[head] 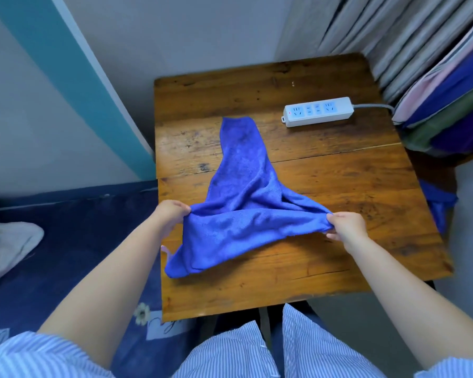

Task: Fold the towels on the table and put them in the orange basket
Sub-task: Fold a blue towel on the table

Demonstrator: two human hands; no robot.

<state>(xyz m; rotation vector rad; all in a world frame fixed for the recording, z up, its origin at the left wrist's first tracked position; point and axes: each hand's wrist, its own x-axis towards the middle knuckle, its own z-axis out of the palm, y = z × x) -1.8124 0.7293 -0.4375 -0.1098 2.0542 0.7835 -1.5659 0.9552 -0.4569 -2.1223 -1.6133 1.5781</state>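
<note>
Right now a blue towel is stretched between two hands above a wooden desk. The left hand has its grip pinched on one upper corner of the cloth, fingers and thumb curled over the edge, and the right hand has its grip pinched the same way on the opposite corner, so the top edge runs taut between them. Below that edge the cloth sags in a loose fold whose lowest point hangs near the front left of the desk. The far part of the towel narrows into a long tail that lies flat on the desk top and reaches toward the back. A white power strip lies on the desk beyond the towel and to its right, well apart from the cloth, with its grey cable running off the right edge. Beside the desk at the right stands a stack of folded fabrics in pink, blue, green and purple; what holds them cannot be told. No basket shows in this view. To the left lies a dark blue bed cover with a pale cloth on it. Striped clothing fills the bottom of the view.
</note>
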